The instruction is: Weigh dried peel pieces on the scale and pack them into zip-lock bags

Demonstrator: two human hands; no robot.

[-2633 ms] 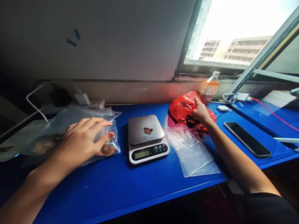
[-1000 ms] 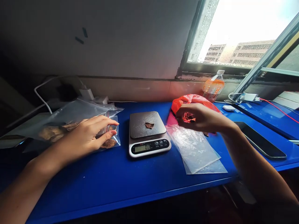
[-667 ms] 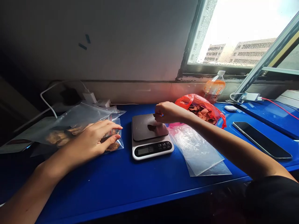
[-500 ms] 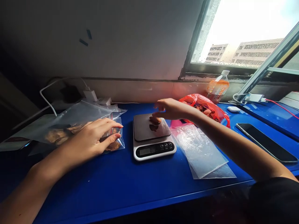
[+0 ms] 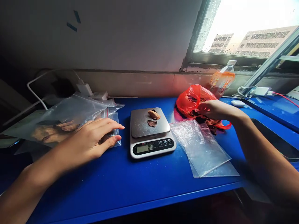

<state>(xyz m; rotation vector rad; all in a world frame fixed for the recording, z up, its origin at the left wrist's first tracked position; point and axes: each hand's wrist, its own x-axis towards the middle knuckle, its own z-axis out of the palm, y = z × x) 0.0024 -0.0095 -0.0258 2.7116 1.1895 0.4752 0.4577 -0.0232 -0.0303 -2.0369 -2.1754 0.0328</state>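
A white kitchen scale (image 5: 153,152) with a metal plate stands in the middle, its display reading about 0.0. On the plate lie a curled tan-brown dried piece (image 5: 154,114) and a flatter dark dried piece (image 5: 152,123). My left hand (image 5: 100,133) rests left of the scale, thumb and fingers apart, over a small zip bag (image 5: 114,117) that it partly covers. My right hand (image 5: 213,109) reaches into a red plastic bag (image 5: 187,101) of dark dried pieces. Its fingers are curled down among them; the fingertips are hidden.
Flat clear plastic bags (image 5: 207,155) lie right of the scale. A larger zip bag (image 5: 77,107) with brown dried pieces is at left. Behind stand an orange drink bottle (image 5: 223,79) and a white charger (image 5: 85,88). A dark phone (image 5: 273,137) lies under my right forearm.
My right hand has left the scale plate and moved right into the red bag. Both dried pieces now show fully on the plate. My left hand stays by the zip bag.
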